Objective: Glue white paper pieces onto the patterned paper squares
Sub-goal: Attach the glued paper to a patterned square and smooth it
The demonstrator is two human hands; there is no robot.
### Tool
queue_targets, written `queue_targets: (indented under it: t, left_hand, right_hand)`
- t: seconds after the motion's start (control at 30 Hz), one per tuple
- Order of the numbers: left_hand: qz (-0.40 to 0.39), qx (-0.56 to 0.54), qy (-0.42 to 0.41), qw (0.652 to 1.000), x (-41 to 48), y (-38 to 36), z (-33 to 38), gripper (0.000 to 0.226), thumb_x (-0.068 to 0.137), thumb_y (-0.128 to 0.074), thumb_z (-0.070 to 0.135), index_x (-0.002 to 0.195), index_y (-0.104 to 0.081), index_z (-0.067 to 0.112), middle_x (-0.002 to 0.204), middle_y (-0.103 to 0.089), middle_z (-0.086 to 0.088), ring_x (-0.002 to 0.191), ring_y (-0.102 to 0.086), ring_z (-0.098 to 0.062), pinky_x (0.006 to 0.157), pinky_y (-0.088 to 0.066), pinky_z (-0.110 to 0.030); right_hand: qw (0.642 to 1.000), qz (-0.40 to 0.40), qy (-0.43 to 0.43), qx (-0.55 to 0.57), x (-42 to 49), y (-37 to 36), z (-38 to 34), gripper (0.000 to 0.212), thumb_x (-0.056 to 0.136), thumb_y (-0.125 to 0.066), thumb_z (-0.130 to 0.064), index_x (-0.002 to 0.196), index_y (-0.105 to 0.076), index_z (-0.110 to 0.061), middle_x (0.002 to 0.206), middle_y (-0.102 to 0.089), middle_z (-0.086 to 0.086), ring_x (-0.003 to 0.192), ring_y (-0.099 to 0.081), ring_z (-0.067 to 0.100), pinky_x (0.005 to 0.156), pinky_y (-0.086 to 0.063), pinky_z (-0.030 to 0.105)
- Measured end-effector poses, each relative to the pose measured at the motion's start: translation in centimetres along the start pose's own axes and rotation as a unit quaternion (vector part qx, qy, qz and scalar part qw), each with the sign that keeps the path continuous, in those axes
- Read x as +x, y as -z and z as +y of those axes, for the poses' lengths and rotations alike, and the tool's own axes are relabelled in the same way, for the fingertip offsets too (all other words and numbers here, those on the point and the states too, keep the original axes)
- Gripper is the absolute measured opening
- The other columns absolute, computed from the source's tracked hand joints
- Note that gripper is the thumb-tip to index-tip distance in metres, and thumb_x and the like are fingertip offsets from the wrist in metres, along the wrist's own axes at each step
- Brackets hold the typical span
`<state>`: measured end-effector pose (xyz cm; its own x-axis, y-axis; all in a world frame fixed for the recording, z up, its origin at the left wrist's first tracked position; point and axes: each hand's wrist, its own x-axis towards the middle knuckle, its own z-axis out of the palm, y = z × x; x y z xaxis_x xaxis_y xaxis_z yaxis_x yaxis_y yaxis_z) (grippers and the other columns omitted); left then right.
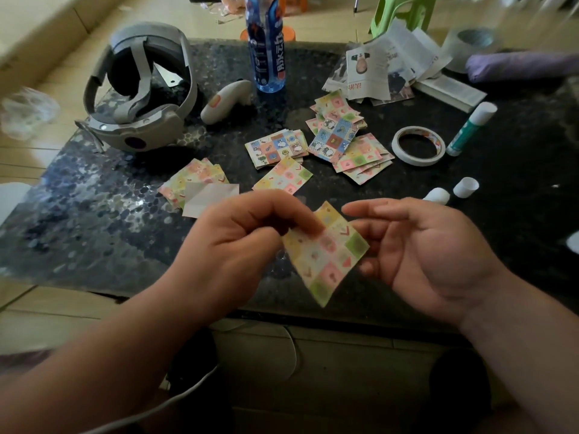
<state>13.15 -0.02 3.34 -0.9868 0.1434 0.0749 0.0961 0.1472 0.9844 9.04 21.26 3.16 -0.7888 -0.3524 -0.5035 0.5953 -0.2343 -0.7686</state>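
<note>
Grip of left hand pinches patterned square; right hand grip wide, relaxed, just beside square.

Left hand pinches paper square; right hand open, fingers relaxed

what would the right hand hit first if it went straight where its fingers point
The right hand would probably meet the square pinched by the left hand, though depth is unclear.

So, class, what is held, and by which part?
The left hand pinches a patterned paper square at its upper left edge; the right hand is open.
</note>
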Motion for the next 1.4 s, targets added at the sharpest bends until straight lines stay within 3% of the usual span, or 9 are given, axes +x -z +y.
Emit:
queue_targets:
  t: [0.13,0.23,0.3,0.43,0.63,0.83,1.03,1.2,1.4]
  left_hand:
    - [0.012,-0.018,0.049,0.999,0.0,-0.2,0.0,0.035,0.085,-0.044,0.003,0.091,-0.078,0.009,0.097,-0.075,-0.014,0.098,-0.068,-0.034,0.085,-0.057,-0.048]
    - [0.052,-0.008,0.089,0.995,0.4,-0.9,0.0,0.009,0.088,-0.073,0.011,0.097,-0.075,0.012,0.099,-0.076,-0.005,0.089,-0.074,-0.022,0.072,-0.062,-0.034]
    - [0.041,-0.002,0.155,0.987,0.6,-1.1,-0.4,0.036,0.072,-0.081,0.022,0.106,-0.072,0.018,0.101,-0.075,-0.002,0.088,-0.075,-0.024,0.075,-0.062,-0.038]
    - [0.022,0.001,0.26,0.965,1.2,-1.0,-0.3,0.015,0.072,-0.08,0.029,0.073,-0.077,0.015,0.083,-0.078,-0.01,0.079,-0.075,-0.027,0.078,-0.06,-0.044]
    - [0.046,-0.016,0.257,0.965,1.6,-0.6,-0.1,0.022,0.062,-0.08,0.033,0.067,-0.075,0.013,0.081,-0.077,-0.012,0.075,-0.075,-0.024,0.07,-0.057,-0.036]
    - [-0.004,0.13,0.243,0.961,2.3,0.2,0.6,0.018,0.081,-0.08,0.038,0.077,-0.078,0.02,0.081,-0.078,0.0,0.082,-0.075,-0.025,0.086,-0.06,-0.051]
    - [0.007,0.289,0.2,0.936,3.7,0.6,1.6,0.023,0.091,-0.07,0.047,0.08,-0.076,0.028,0.07,-0.073,0.007,0.055,-0.061,-0.005,0.052,-0.048,-0.03]
    - [0.094,0.251,0.16,0.95,4.6,1.5,1.5,0.017,0.091,-0.072,0.037,0.079,-0.077,0.027,0.071,-0.073,0.015,0.062,-0.066,-0.004,0.068,-0.058,-0.033]
    - [0.184,0.082,0.159,0.967,6.0,3.0,1.9,0.023,0.093,-0.072,0.028,0.077,-0.073,0.011,0.061,-0.07,0.001,0.057,-0.064,-0.014,0.073,-0.062,-0.043]
  right_hand:
    - [0.986,0.009,0.055,-0.16,0.3,0.3,0.8,0.011,0.079,-0.073,-0.015,0.086,-0.073,-0.006,0.083,-0.074,0.017,0.062,-0.061,0.017,0.049,-0.04,0.024]
    - [0.967,0.044,0.096,-0.23,0.5,0.3,1.3,0.009,0.087,-0.075,-0.009,0.08,-0.076,-0.013,0.082,-0.077,0.013,0.069,-0.069,0.02,0.052,-0.048,0.024]
    - [0.946,0.073,0.135,-0.287,0.5,0.2,1.3,0.006,0.089,-0.076,-0.013,0.084,-0.076,-0.017,0.083,-0.079,0.005,0.077,-0.076,0.018,0.065,-0.059,0.029]
    - [0.907,0.117,0.211,-0.345,0.6,0.1,1.4,0.003,0.089,-0.076,-0.02,0.086,-0.076,-0.021,0.08,-0.078,-0.007,0.077,-0.075,0.008,0.069,-0.062,0.026]
    - [0.91,0.112,0.225,-0.331,0.7,-0.2,1.4,0.005,0.09,-0.076,-0.018,0.085,-0.075,-0.02,0.077,-0.077,-0.009,0.071,-0.073,0.005,0.06,-0.055,0.016]
    - [0.886,0.088,0.234,-0.391,0.8,0.0,0.9,0.017,0.088,-0.077,-0.015,0.092,-0.065,-0.027,0.081,-0.072,-0.006,0.072,-0.069,0.009,0.064,-0.056,0.02]
    - [0.865,0.068,0.258,-0.425,0.6,-0.9,0.7,0.018,0.087,-0.079,-0.013,0.084,-0.075,-0.031,0.084,-0.072,-0.022,0.078,-0.069,-0.003,0.065,-0.051,0.01]
    - [0.862,0.088,0.255,-0.429,0.6,-1.2,0.5,0.017,0.087,-0.079,-0.016,0.085,-0.075,-0.032,0.083,-0.071,-0.026,0.077,-0.068,-0.007,0.063,-0.05,0.008]
    - [0.893,0.178,0.22,-0.35,1.8,-0.9,0.6,0.008,0.086,-0.081,-0.017,0.085,-0.077,-0.025,0.077,-0.075,-0.012,0.07,-0.069,0.003,0.062,-0.053,0.018]
